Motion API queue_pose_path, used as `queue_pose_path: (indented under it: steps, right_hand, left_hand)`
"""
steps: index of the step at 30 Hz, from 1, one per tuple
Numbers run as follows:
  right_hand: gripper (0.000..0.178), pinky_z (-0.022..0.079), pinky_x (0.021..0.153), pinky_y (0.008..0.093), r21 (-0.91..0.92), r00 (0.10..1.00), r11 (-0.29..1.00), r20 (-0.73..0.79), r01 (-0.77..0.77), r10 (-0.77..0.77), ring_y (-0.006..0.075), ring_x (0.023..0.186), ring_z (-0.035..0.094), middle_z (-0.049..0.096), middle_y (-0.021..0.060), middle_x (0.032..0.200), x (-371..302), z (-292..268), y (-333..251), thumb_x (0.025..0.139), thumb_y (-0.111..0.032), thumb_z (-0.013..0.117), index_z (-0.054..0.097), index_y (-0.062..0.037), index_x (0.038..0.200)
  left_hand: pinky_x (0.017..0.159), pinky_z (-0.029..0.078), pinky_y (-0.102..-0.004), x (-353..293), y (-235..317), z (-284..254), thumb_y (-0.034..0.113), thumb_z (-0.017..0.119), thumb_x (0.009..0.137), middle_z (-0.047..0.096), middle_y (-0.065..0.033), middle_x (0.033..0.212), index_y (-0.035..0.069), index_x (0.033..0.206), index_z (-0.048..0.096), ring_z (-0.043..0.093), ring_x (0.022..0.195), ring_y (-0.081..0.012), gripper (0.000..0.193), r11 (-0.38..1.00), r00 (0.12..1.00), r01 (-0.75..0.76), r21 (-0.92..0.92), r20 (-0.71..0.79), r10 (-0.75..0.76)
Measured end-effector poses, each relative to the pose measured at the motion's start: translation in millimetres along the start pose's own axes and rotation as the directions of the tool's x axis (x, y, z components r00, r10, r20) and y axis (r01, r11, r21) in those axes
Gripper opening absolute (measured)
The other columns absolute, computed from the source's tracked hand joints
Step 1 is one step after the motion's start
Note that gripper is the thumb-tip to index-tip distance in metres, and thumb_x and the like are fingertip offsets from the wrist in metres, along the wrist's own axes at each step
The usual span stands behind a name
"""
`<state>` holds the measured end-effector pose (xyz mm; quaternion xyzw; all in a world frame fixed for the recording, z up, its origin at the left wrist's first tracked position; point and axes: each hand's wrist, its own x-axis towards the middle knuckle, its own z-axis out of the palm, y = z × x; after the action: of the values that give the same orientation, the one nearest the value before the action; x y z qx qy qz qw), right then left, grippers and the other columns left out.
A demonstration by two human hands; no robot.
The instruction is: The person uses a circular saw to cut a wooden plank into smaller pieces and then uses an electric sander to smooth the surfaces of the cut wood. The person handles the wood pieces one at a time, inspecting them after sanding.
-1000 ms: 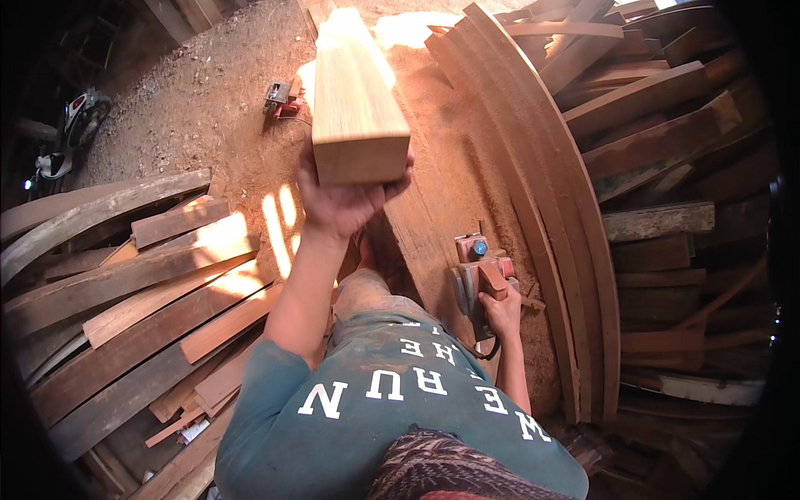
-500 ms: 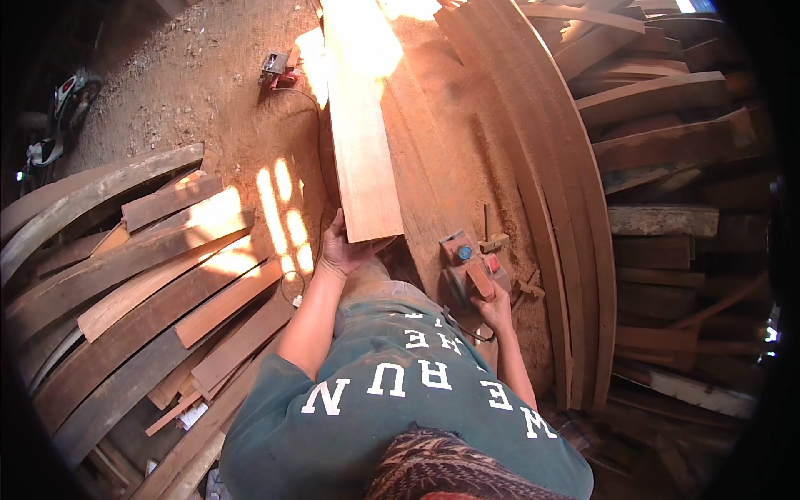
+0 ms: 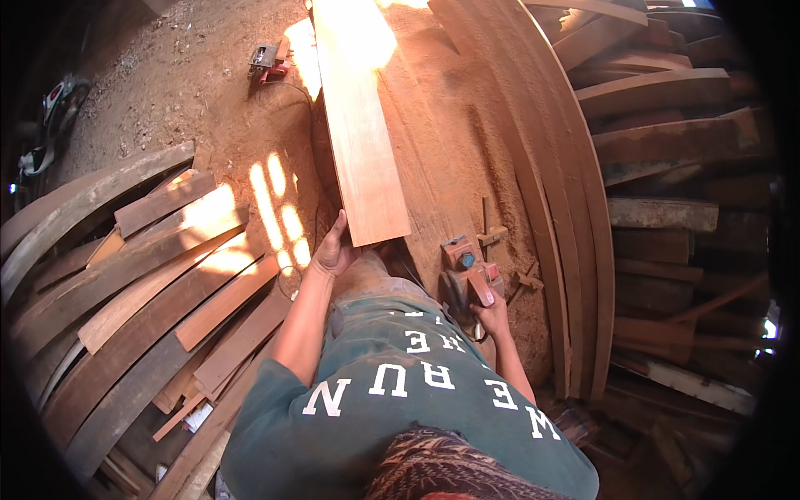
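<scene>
A long, pale reddish-brown board (image 3: 367, 167) extends away from me, its near end just ahead of my body. My left hand (image 3: 333, 252) is at the board's near left corner, fingers stretched upward along its edge; whether they touch the wood I cannot tell. To the right, my right hand (image 3: 492, 315) is wrapped round the rear handle of a dusty red electric hand planer (image 3: 456, 250), which has a blue knob. The planer rests on or just over the wide wooden work surface (image 3: 425, 175), right of the board's end.
Wooden marking gauges (image 3: 493, 235) lie beyond the planer. Long curved planks (image 3: 583, 250) stand along the right, with stacked timber (image 3: 658, 215) behind. More timber (image 3: 142, 275) is piled at left. A red power tool (image 3: 265, 67) with a cord sits on the dusty ground.
My left hand has shifted left from beneath the board's end to its corner. My right hand and the planer have moved slightly nearer to me. The view has shifted a little.
</scene>
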<state>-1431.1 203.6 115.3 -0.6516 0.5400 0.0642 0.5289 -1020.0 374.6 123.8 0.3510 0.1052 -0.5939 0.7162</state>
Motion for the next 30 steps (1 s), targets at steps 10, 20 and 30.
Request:
queue_pose_path:
  steps: [10,20,30]
  right_hand:
    - [0.051,0.054,0.097,0.0366,0.022,1.000,1.000,-0.003,0.005,-0.005,0.0216,0.105,0.072,0.078,0.0111,0.111,1,-1,2,0.072,-0.005,0.083,0.071,-0.0014,0.121]
    - [0.041,0.054,0.092,0.0370,-0.056,0.996,0.996,-0.050,0.067,-0.070,0.0207,0.098,0.071,0.077,0.0104,0.103,2,2,10,0.073,-0.005,0.082,0.070,0.0011,0.112]
    - [0.042,0.054,0.093,0.0366,0.003,0.995,0.996,-0.034,0.094,-0.093,0.0219,0.099,0.071,0.076,0.0119,0.103,4,2,8,0.074,-0.006,0.082,0.070,0.0003,0.114]
  left_hand:
    - [0.116,0.047,-0.0558,-23,119,168,0.054,0.067,0.100,0.060,-0.0168,0.148,0.001,0.151,0.050,0.058,0.138,-0.0317,0.076,0.913,0.813,-0.406,0.024,0.466,0.349]
    - [0.107,0.056,-0.0440,-28,152,242,0.045,0.063,0.106,0.071,-0.0160,0.130,-0.001,0.141,0.057,0.070,0.122,-0.0310,0.058,0.801,0.843,-0.535,0.268,0.236,0.484]
    - [0.107,0.055,-0.0502,-36,143,188,0.051,0.067,0.102,0.061,-0.0199,0.143,-0.002,0.153,0.042,0.064,0.129,-0.0342,0.078,0.980,0.934,-0.192,0.046,0.316,0.168]
